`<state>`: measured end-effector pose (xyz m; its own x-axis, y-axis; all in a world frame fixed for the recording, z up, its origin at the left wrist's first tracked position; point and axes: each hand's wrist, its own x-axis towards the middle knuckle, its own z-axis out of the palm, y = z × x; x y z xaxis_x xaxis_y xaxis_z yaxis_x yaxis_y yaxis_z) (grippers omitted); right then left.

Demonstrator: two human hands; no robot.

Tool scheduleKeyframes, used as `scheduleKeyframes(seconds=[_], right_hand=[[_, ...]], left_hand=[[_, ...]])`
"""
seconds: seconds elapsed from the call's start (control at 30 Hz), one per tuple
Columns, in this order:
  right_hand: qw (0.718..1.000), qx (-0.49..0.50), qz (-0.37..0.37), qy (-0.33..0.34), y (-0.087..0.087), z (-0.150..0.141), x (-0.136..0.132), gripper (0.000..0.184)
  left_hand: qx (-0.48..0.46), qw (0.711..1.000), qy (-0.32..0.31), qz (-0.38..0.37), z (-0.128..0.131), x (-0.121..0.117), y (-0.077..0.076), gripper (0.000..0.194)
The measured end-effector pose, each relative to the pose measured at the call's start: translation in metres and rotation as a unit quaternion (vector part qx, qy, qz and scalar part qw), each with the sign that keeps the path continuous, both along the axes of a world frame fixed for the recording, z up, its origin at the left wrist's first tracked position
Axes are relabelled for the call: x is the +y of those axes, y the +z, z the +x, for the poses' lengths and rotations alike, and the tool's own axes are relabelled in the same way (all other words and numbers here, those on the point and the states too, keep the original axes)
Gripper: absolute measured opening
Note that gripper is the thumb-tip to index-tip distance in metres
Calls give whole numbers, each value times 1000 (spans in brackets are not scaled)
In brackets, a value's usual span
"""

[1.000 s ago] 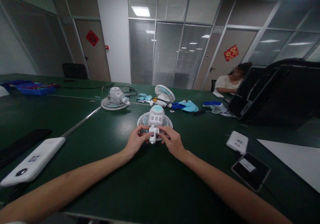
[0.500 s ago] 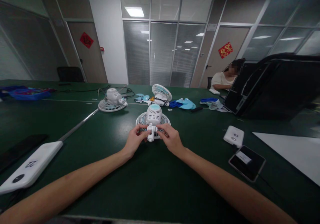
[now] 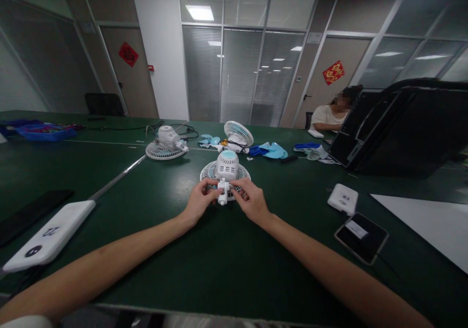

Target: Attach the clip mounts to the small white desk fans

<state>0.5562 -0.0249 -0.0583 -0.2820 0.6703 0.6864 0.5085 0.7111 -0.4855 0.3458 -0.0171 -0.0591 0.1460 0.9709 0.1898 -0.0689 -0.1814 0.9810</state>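
A small white fan (image 3: 227, 167) lies grille-down on the green table, the light-blue end of its motor housing facing up. Its white neck joint (image 3: 223, 197) points toward me. My left hand (image 3: 199, 201) pinches this joint from the left, thumb in front. From the right, my right hand (image 3: 253, 201) has thumb and fingertips closed at the joint's side, where a small part sticks out; the fingers partly cover it. Behind the hands, the lower part of the fan's grille is partly hidden.
A second white fan (image 3: 166, 145) lies back left, a third fan (image 3: 237, 138) behind mine. Light-blue fan blades (image 3: 273, 151) lie nearby. Power banks (image 3: 47, 235) and a phone (image 3: 361, 238) flank my arms. A large black case (image 3: 405, 128) stands right, a person (image 3: 327, 117) beyond it.
The camera view has shifted slightly. Both hands stay on the fan's neck joint; the right fingers have moved only a little at its side.
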Motion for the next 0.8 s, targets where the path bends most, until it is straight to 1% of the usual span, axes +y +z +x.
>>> scheduleKeyframes(seconds=[0.03,0.13,0.2,0.33,0.5,0.63,0.73,0.8], right_hand=[[1000,-1,4,3,1,0,0,25],[1000,5,19,-1,1,1,0,33],[999,-7,32,-1,0,1,1,33],[998,-34,52,-5,-4,2,3,30],[999,-6,40,-24,-4,2,7,15],[999,-3,23,-22,-3,2,3,15],[999,-12,30,-17,-2,2,-1,26],[999,-25,39,-17,-2,2,-1,28]], left_hand=[[0,1000,1,0,0,0,1,37],[1,1000,1,0,0,-2,2,38],[3,1000,0,2,0,-2,2,38],[8,1000,0,3,0,0,-1,37],[10,1000,-6,1,0,1,-3,38],[12,1000,-5,3,0,1,-2,38],[9,1000,-5,2,0,1,-1,38],[8,1000,-5,2,0,1,-1,37]])
